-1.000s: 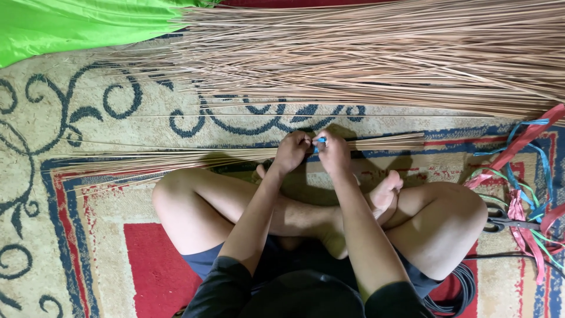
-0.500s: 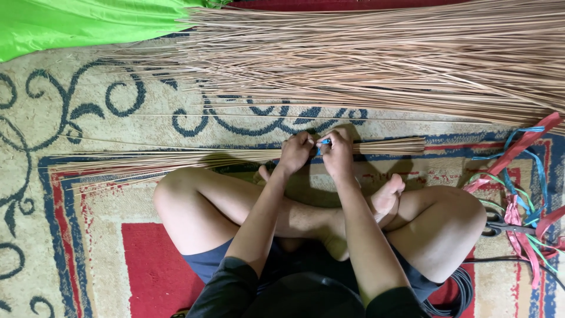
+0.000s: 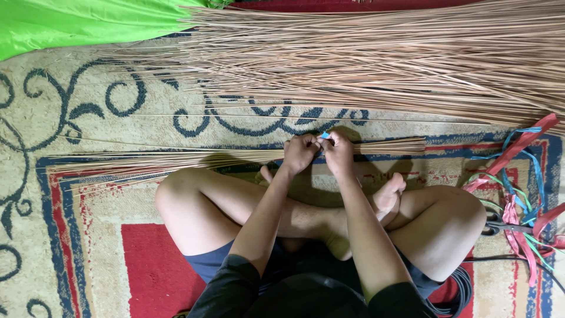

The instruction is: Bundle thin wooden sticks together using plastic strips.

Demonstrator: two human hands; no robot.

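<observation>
I sit cross-legged on a patterned carpet. A thin bundle of brown sticks lies across the carpet in front of my knees. My left hand and my right hand meet over the bundle, both closed on a small blue strip that sits at the bundle between my fingers. How the strip runs around the sticks is hidden by my fingers.
A large heap of the same brown sticks covers the far side of the carpet. Green cloth lies at the top left. Red, blue and green ribbon strips and dark scissors lie at the right.
Both hands stay at the same spot on the bundle, with only small finger shifts around the blue strip.
</observation>
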